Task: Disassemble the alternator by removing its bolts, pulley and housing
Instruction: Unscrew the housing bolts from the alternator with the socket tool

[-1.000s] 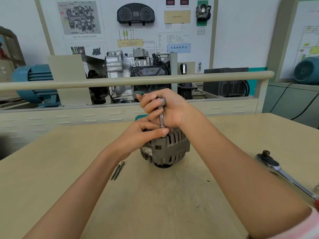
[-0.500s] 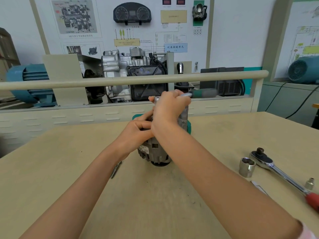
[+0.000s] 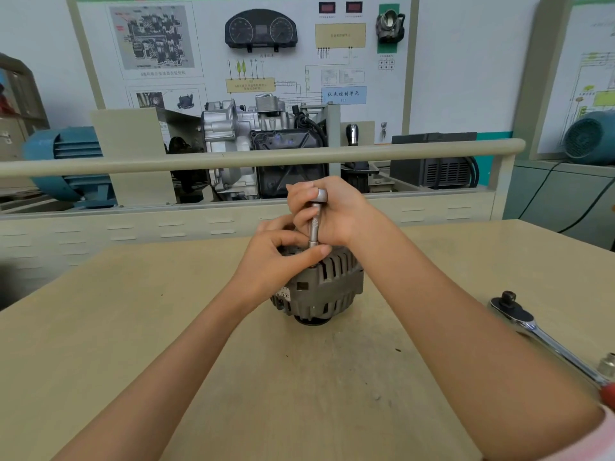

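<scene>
At frame centre the alternator (image 3: 324, 287) stands on the counter (image 3: 133, 327), with the left hand (image 3: 278, 261) curled on its top. The right hand (image 3: 332, 211) grips an upright socket driver (image 3: 314, 224), its handle no longer swung rightward as half a second ago. The ratchet (image 3: 539, 331) now lies at lower right without the large socket beside it.

Grey slotted alternator (image 3: 327, 287); silver tool (image 3: 314, 224); beige table (image 3: 133, 327); chrome ratchet (image 3: 545, 337).

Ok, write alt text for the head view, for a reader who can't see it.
A person's right hand grips an upright metal socket driver set into the top of a grey alternator standing on a beige table, while the left hand pinches the driver's lower end. A ratchet wrench lies at the right.
</scene>
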A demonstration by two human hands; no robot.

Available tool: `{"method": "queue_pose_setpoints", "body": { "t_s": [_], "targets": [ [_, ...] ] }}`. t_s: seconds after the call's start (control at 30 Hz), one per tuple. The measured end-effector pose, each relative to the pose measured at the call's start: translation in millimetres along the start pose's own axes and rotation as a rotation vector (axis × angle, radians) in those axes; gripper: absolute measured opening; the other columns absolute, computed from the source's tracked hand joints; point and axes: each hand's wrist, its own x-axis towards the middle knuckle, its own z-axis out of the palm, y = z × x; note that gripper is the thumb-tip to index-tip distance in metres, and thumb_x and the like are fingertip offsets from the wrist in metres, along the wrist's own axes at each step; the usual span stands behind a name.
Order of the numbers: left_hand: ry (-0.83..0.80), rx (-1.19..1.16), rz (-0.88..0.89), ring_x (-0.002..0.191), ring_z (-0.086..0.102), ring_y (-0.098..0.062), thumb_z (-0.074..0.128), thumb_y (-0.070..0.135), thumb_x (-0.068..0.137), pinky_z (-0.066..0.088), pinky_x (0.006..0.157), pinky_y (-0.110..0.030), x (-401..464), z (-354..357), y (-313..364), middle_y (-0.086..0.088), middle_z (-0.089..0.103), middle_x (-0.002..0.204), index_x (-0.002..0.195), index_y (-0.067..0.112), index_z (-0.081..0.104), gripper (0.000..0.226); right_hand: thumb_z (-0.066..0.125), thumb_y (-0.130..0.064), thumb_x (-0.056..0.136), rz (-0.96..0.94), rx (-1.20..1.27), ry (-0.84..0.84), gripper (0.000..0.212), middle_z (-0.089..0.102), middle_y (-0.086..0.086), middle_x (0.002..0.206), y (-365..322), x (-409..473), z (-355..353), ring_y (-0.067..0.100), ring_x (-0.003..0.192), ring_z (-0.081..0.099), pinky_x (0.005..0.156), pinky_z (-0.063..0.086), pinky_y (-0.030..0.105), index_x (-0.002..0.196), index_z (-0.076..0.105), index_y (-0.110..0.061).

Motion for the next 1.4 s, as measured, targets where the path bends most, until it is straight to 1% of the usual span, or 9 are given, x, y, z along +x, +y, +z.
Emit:
{"method": "queue_pose_setpoints", "body": {
  "t_s": [0.37, 0.57, 0.7, 0.8, 0.9, 1.0, 1.13, 1.33, 1.4],
  "targets": [
    [-0.227, -0.107, -0.035, 0.088, 0.059, 0.013, 0.059, 0.016, 0.092, 0.048, 0.072, -0.007, 2, -5, 4, 0.028, 0.067, 0.094, 0.088, 0.022, 0.075, 0.018, 0.021, -0.003, 0.091, -0.155, 0.050, 0.104, 0.037, 0.039, -0.008, 0.041, -1, -8, -7, 0.002, 0.029, 0.038, 0.031, 0.023, 0.012, 0.062, 0.041, -0.014],
    [-0.216, -0.141, -0.044, 0.080, 0.062, 0.007, 0.064, 0.032, 0.074, 0.051, 0.070, -0.011, 1, -10, 2, 0.019, 0.070, 0.083, 0.079, 0.024, 0.076, 0.015, 0.020, 0.000, 0.089, -0.268, -0.148, 0.216, 0.034, 0.041, -0.008, 0.043, 7, -9, 8, 0.004, 0.029, 0.040, 0.032, 0.023, 0.012, 0.066, 0.041, -0.014],
    [-0.227, -0.133, -0.063, 0.081, 0.059, -0.013, 0.066, 0.039, 0.070, 0.049, 0.076, -0.028, -1, -16, 0, -0.012, 0.064, 0.086, 0.088, 0.001, 0.075, 0.043, 0.025, 0.001, 0.091, -0.344, -0.352, 0.267, 0.033, 0.044, -0.005, 0.040, 21, -4, 23, 0.006, 0.030, 0.042, 0.032, 0.024, 0.012, 0.066, 0.041, -0.013],
    [-0.225, -0.142, -0.101, 0.091, 0.065, -0.025, 0.066, 0.025, 0.081, 0.053, 0.081, -0.028, -3, -19, 0, -0.023, 0.067, 0.102, 0.090, 0.011, 0.077, 0.020, 0.028, 0.001, 0.093, -0.328, -0.402, 0.267, 0.032, 0.045, 0.000, 0.051, 26, -2, 30, 0.006, 0.030, 0.043, 0.032, 0.026, 0.011, 0.068, 0.043, -0.011],
    [-0.217, -0.130, -0.092, 0.089, 0.058, -0.027, 0.066, 0.025, 0.081, 0.047, 0.086, -0.040, -3, -19, -1, -0.034, 0.059, 0.104, 0.096, -0.007, 0.071, 0.035, 0.028, 0.001, 0.093, -0.327, -0.342, 0.287, 0.030, 0.045, -0.001, 0.051, 26, -3, 30, 0.006, 0.031, 0.044, 0.032, 0.027, 0.012, 0.070, 0.044, -0.010],
    [-0.207, -0.111, -0.042, 0.079, 0.057, -0.014, 0.065, 0.013, 0.086, 0.049, 0.075, -0.028, -3, -15, 3, -0.012, 0.065, 0.088, 0.080, 0.017, 0.078, 0.015, 0.028, 0.000, 0.095, -0.484, -0.245, 0.396, 0.021, 0.051, 0.005, 0.066, 29, -2, 28, 0.007, 0.036, 0.048, 0.033, 0.032, 0.014, 0.088, 0.047, -0.005],
    [-0.196, -0.070, -0.002, 0.054, 0.053, 0.006, 0.060, 0.000, 0.085, 0.039, 0.051, -0.006, -3, -12, 3, 0.017, 0.061, 0.063, 0.053, 0.037, 0.072, 0.050, 0.027, -0.001, 0.098, -0.794, 0.125, 0.469, 0.021, 0.054, 0.015, 0.094, 36, -2, 26, 0.013, 0.049, 0.053, 0.043, 0.044, 0.018, 0.110, 0.040, -0.011],
    [-0.245, -0.094, -0.109, 0.082, 0.065, -0.021, 0.062, 0.021, 0.090, 0.051, 0.075, -0.034, -2, -12, 7, -0.014, 0.070, 0.091, 0.088, 0.011, 0.074, 0.016, 0.026, -0.003, 0.094, -0.371, -0.007, 0.371, 0.025, 0.045, -0.001, 0.050, 16, -8, 27, 0.007, 0.034, 0.042, 0.037, 0.038, 0.015, 0.079, 0.045, -0.007],
    [-0.295, -0.121, -0.108, 0.079, 0.064, -0.008, 0.060, 0.025, 0.090, 0.050, 0.070, -0.022, -2, -14, 6, 0.002, 0.070, 0.083, 0.079, 0.022, 0.075, 0.020, 0.026, -0.002, 0.093, -0.157, -0.069, 0.228, 0.027, 0.041, -0.004, 0.043, 7, -8, 22, 0.005, 0.030, 0.039, 0.033, 0.035, 0.012, 0.077, 0.048, -0.004]
  ]
}}
